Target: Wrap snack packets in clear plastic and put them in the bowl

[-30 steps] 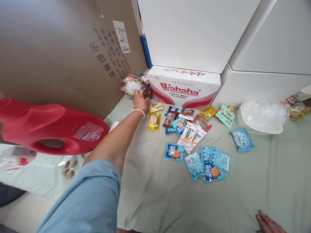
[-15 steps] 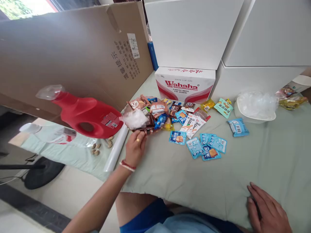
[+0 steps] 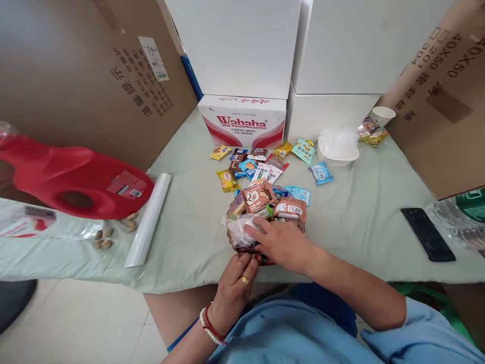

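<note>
A brown basket (image 3: 229, 238) heaped with wrapped snacks stands close to the table's front edge. My left hand (image 3: 235, 275), with a ring and a beaded bracelet, is closed on its near rim. From the right, my right hand (image 3: 284, 243) reaches over the basket, fingers apart and touching a crumpled clear plastic bag (image 3: 240, 230). A brown snack packet (image 3: 258, 196) and an orange-brown packet (image 3: 291, 208) lie on the heap. Behind the basket, blue sachets (image 3: 299, 194) are partly covered by it.
Loose snacks (image 3: 261, 171) lie before a Wahaha carton (image 3: 244, 124). A white bowl (image 3: 337, 156) holds clear plastic. On the left are a red jug (image 3: 87, 177) and a white roll (image 3: 148, 222); on the right, a phone (image 3: 428, 235) and bottles (image 3: 468, 212).
The snack basket has come from the table's left side to right in front of me, with my left hand on it. My right hand has moved from the table onto the plastic bag.
</note>
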A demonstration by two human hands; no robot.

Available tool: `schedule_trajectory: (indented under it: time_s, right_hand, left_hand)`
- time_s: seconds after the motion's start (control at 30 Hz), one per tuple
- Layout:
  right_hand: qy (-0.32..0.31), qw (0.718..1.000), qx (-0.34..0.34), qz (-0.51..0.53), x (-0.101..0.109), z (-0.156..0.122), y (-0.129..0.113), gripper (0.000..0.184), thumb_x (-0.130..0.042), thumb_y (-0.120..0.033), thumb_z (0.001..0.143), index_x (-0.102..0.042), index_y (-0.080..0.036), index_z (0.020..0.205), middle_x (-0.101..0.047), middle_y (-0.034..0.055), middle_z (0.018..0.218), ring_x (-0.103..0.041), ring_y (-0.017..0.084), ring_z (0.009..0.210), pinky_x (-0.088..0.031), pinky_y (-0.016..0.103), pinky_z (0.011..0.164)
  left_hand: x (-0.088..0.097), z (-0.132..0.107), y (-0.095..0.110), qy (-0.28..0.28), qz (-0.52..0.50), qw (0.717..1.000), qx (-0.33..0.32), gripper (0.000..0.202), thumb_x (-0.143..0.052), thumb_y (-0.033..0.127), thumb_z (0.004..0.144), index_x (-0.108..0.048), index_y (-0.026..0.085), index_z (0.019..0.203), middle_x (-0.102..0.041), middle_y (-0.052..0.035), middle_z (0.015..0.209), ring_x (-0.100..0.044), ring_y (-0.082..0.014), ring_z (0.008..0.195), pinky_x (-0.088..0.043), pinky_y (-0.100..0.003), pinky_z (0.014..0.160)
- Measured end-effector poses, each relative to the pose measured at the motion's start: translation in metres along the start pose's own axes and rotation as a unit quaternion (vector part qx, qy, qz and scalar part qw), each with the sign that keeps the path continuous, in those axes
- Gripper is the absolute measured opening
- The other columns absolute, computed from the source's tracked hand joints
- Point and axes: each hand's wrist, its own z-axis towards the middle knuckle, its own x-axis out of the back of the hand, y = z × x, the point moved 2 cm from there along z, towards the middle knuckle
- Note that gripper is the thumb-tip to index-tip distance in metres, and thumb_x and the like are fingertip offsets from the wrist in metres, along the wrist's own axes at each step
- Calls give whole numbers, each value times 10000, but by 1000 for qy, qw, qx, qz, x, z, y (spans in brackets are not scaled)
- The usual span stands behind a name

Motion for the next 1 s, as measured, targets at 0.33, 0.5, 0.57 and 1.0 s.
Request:
schedule_trajectory:
  time_s: [0.33, 0.5, 0.57, 1.0]
  right_hand:
    - [209, 964, -40, 159, -9, -3, 20, 279, -492, -173, 1009, -751, -221, 1102, -751, 71, 1014, -697, 239, 955, -556, 356, 838]
    - [418, 841, -183, 291, -3, -63, 71, 167, -631, -295, 985, -776, -248, 1053, -743, 29, 990, -687, 192, 882, -531, 296, 793]
    - [406, 819, -270, 302, -11, -90, 87, 158, -677, -354, 955, -778, -234, 964, -717, 15, 902, -657, 176, 795, -508, 277, 727]
    - [386, 760, -433, 292, -61, -171, 114, 278, -717, -477, 906, -788, -209, 922, -740, 14, 897, -650, 178, 778, -492, 274, 707]
  left_hand:
    - [-10, -28, -21, 41, 17, 998, 38, 357, -645, 141, 987, -562, 224, 1324, -658, -139, 1271, -723, -220, 1094, -662, -340, 880]
    - [-2, -22, -64, 6, 22, 999, 34, 260, -656, 271, 1007, -566, 204, 1241, -679, -121, 1148, -723, -227, 1039, -659, -357, 853]
    - [3, -14, -74, -30, 21, 999, -5, 173, -600, 287, 1040, -598, 200, 1189, -690, -112, 1131, -721, -205, 991, -643, -319, 832]
    - [-25, 139, -109, 136, -309, 901, 274, 440, -823, 614, 833, -645, 213, 867, -609, 3, 852, -569, -124, 727, -500, -247, 668]
